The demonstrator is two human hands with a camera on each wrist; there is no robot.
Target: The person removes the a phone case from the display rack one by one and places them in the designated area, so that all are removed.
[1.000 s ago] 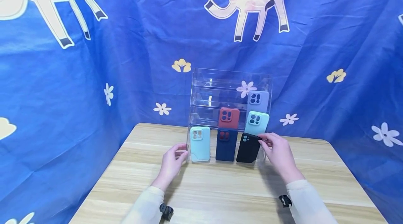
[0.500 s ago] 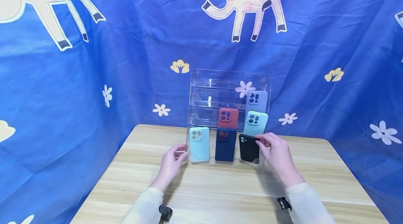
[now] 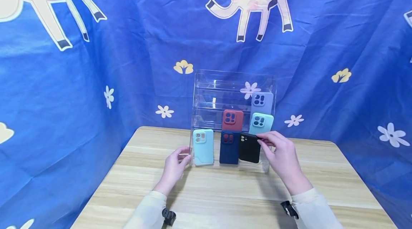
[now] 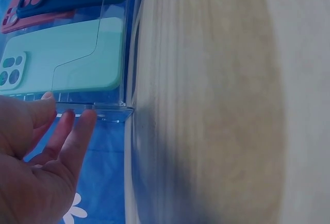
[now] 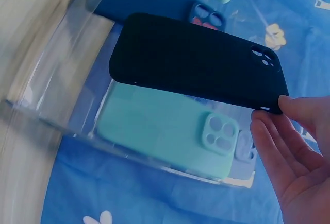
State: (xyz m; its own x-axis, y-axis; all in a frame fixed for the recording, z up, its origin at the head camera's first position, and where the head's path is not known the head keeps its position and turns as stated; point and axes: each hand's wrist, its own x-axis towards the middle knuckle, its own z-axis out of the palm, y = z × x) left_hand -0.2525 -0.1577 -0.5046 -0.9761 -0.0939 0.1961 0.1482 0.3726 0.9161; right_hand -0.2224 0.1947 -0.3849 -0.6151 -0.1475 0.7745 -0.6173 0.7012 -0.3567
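Pinching black case (image 3: pixel 249 149), right fingers (image 5: pixel 268 148); left fingers (image 4: pixel 79 137) touching rack (image 3: pixel 206 108).

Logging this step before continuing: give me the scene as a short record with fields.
Right hand: pinches black phone case by an upper corner
Case pose: tilted, in front of clear rack
Left hand: touches clear rack's left side
Bottom row: mint case left, navy case middle
Higher rows: red case, second mint case, lavender case
Surface: wood-grain table
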